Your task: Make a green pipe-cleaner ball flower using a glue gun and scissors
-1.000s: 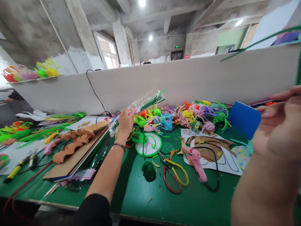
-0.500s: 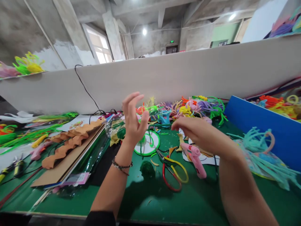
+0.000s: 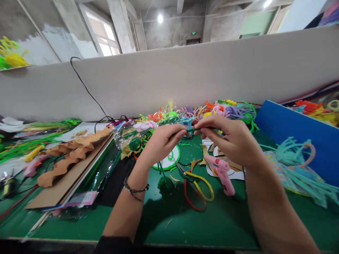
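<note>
Pinched between the fingertips of my left hand (image 3: 168, 139) and my right hand (image 3: 225, 137) is a short stretch of dark green yarn (image 3: 192, 129), held level above the table. My hands almost meet, fingers closed. Below my left wrist sits a dark green yarn ball (image 3: 165, 185), a strand rising from it. A white disc (image 3: 173, 157) with a bright green rim lies partly behind my left hand. Scissors (image 3: 196, 187) with one red and one yellow handle lie below my hands. A pink glue gun (image 3: 221, 173) rests under my right hand.
On the left lie stacked cardboard sheets (image 3: 57, 188), a brown wavy strip (image 3: 76, 155) and green pipe cleaners (image 3: 16, 153). Colourful pipe cleaner pieces (image 3: 227, 109) heap along the back. A blue board (image 3: 299, 137) and a turquoise bundle (image 3: 293, 162) stand right.
My left hand has come down from its raised, open pose and now pinches the yarn beside my right hand. The view has shifted slightly.
</note>
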The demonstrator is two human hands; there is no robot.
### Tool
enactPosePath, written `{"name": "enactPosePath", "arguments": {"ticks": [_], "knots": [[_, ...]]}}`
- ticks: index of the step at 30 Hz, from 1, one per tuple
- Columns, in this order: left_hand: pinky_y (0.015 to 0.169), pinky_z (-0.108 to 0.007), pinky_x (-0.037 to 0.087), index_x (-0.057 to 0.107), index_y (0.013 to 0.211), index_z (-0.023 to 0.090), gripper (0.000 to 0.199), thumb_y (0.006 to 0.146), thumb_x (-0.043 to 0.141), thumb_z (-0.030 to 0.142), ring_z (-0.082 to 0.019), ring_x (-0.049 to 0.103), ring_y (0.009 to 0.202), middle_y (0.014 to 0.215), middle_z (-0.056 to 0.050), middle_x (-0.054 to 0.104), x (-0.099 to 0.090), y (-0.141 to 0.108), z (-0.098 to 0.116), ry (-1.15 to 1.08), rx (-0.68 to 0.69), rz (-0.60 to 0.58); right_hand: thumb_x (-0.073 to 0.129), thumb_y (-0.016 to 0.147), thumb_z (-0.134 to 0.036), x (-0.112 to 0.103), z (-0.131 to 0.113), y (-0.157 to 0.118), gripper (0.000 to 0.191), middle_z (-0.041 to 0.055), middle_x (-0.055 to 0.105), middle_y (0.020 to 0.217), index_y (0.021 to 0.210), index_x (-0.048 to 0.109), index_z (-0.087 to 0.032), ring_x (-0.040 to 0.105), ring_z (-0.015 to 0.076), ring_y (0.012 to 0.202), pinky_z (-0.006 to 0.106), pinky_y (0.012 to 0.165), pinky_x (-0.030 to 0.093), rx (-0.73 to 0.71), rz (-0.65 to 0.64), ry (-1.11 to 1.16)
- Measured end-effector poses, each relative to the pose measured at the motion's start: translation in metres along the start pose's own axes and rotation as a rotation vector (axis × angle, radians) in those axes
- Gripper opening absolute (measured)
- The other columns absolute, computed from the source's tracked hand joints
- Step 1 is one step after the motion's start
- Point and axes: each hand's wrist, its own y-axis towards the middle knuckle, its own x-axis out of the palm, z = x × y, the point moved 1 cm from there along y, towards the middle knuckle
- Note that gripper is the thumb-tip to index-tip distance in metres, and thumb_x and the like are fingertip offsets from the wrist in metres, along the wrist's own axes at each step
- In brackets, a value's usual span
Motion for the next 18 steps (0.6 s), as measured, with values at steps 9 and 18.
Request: {"name": "enactPosePath", "arguments": {"ticks": [9, 18], "knots": [[0.053, -0.018, 0.039, 0.06, 0.078, 0.018, 0.022, 0.086, 0.041, 0.026, -0.006, 0.052, 0.055, 0.064, 0.002, 0.063, -0.012, -0.005, -0.01, 0.058, -0.062, 0.014, 0.049, 0.081, -0.017, -0.017, 0.014, -0.005, 0.013, 0.0003, 0.066, 0.074, 0.082, 0.061, -0.02, 0.062, 0.0112, 0.065, 0.025, 0.06, 0.047, 0.092, 0.339, -0.044], [0.05, -0.018, 0.033, 0.06, 0.076, 0.016, 0.025, 0.086, 0.039, 0.027, -0.006, 0.043, 0.05, 0.06, 0.003, 0.056, -0.023, -0.009, -0.023, -0.034, -0.165, 0.002, 0.056, 0.068, -0.012, -0.041, 0.035, -0.007, 0.007, -0.0022, 0.055, 0.059, 0.073, 0.058, -0.018, 0.057, 0.009, 0.054, 0.027, 0.053, 0.043, 0.186, 0.936, 0.369]]}}
